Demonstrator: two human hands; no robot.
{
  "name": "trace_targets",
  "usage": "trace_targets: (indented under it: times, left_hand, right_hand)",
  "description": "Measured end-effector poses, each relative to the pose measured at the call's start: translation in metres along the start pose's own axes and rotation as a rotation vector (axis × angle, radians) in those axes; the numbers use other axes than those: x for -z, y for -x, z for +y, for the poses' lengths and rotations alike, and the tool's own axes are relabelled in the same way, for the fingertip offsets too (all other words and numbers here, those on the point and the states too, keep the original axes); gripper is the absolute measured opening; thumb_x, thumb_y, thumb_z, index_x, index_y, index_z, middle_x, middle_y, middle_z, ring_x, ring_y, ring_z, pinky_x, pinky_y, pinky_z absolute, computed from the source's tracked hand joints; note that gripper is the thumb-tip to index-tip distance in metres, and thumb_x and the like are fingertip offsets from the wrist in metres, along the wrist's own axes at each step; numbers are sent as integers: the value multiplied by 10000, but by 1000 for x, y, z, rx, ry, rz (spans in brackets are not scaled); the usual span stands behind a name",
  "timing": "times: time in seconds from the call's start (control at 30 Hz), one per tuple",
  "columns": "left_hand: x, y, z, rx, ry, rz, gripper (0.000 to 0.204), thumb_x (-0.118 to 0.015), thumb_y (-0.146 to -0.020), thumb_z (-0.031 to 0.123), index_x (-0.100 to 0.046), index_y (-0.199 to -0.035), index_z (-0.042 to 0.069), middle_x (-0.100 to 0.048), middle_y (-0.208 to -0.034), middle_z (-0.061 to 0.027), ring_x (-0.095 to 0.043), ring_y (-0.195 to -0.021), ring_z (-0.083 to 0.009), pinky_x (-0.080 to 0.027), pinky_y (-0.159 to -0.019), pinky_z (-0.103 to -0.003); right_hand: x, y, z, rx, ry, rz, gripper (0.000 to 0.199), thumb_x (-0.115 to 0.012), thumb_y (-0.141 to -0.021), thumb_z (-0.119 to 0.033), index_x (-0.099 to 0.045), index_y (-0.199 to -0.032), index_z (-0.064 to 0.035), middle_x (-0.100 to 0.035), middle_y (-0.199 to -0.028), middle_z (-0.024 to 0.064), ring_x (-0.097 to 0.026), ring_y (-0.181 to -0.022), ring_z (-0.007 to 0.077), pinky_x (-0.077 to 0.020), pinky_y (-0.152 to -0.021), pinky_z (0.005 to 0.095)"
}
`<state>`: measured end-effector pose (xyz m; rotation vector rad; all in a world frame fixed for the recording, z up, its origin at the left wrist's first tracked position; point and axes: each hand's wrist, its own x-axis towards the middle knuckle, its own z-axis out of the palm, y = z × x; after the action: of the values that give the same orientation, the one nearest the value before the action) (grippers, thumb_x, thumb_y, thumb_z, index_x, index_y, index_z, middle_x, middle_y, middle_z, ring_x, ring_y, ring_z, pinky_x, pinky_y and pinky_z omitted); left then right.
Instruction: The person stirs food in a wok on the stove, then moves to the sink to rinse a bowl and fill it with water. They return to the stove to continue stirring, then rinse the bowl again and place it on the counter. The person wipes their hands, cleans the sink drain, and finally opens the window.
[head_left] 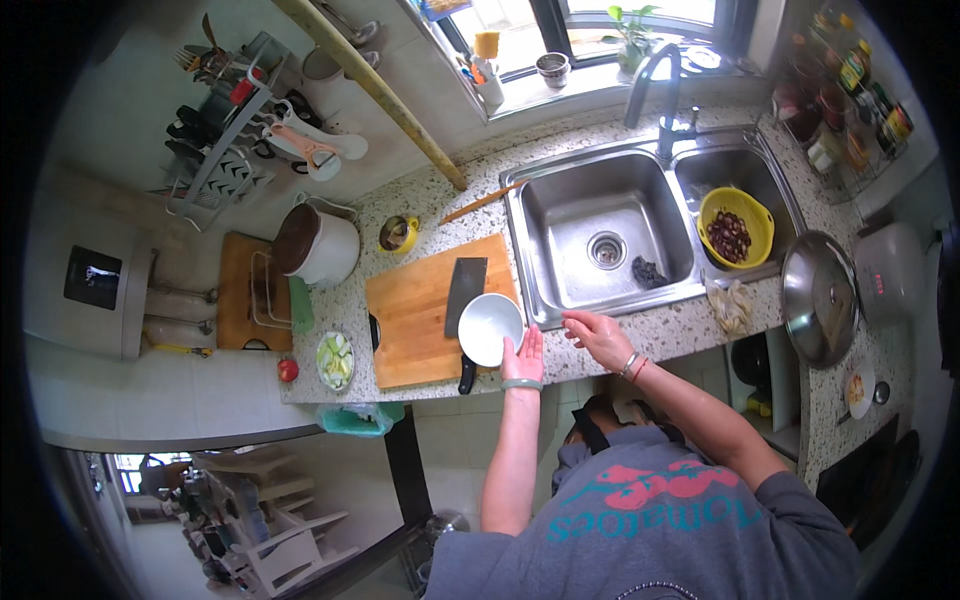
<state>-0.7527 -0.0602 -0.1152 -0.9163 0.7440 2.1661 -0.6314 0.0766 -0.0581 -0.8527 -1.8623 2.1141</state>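
Observation:
My left hand (524, 358) is palm up with its fingers stretched out, right beside a white bowl (490, 328). Its thumb overlaps the bowl's rim; whether it presses on it I cannot tell. The bowl looks bare inside and covers part of a cleaver (466, 290) with a black handle. Under these lies a wooden cutting board (415, 320). My right hand (598, 340) hangs over the counter's front edge near the sink, fingers loosely bent and apart, holding nothing. A bracelet circles each wrist.
A double steel sink (560, 225) holds a dark scrubber (648, 272) and a yellow colander (762, 230) of dark red pieces. A pot lid (819, 285) stands at right. Left are a plate of cut green vegetables (335, 360), a red fruit (288, 370) and a white bucket (335, 245).

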Motion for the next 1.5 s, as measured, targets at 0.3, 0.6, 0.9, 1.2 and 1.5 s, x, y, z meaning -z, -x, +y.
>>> trace_targets:
  times: [0.3, 0.6, 0.9, 1.2, 1.5]
  left_hand:
    - [-40, -1, -33, -324, -386, -17, 451, -378, -802, -31, -388, -1247, -102, -559, -1124, -248, -611, -987, -375, -549, -847, -427]
    - [-180, -14, -129, -194, -558, -360, 388, -437, -890, 102, -419, -1262, -9, -584, -1101, -169, -643, -899, -307, -566, -755, -384]
    - [-250, -27, -168, -90, -662, -475, 411, -495, -933, 159, -369, -1303, 35, -534, -1176, -118, -616, -962, -221, -584, -742, -335]
    - [-256, -49, -172, -100, -684, -417, 374, -473, -939, 155, -386, -1267, -1, -544, -1158, -137, -619, -949, -213, -589, -731, -332]
    - [-252, -51, -173, -71, -728, -397, 398, -469, -942, 159, -372, -1292, -4, -530, -1184, -146, -614, -968, -226, -587, -754, -351]
  right_hand:
    - [58, -69, -16, -131, -100, 23, 352, -508, -951, -276, -609, -1141, 3, -666, -1008, 81, -656, -879, 153, -533, -694, 272]
    - [260, -175, -47, 100, -218, 667, 400, -552, -934, -288, -568, -1151, 47, -628, -943, 101, -659, -729, 151, -537, -524, 244]
    - [376, -275, -50, 40, 526, 872, 412, -530, -901, -410, -603, -1037, -28, -634, -876, 232, -599, -832, 418, -467, -741, 457]
    - [383, -280, -42, -67, 524, 864, 434, -421, -940, -409, -634, -852, -40, -643, -625, 119, -644, -688, 306, -477, -685, 411]
    - [388, -279, -41, -56, 381, 795, 445, -451, -937, -416, -623, -901, -7, -643, -612, 111, -656, -608, 238, -483, -647, 362]
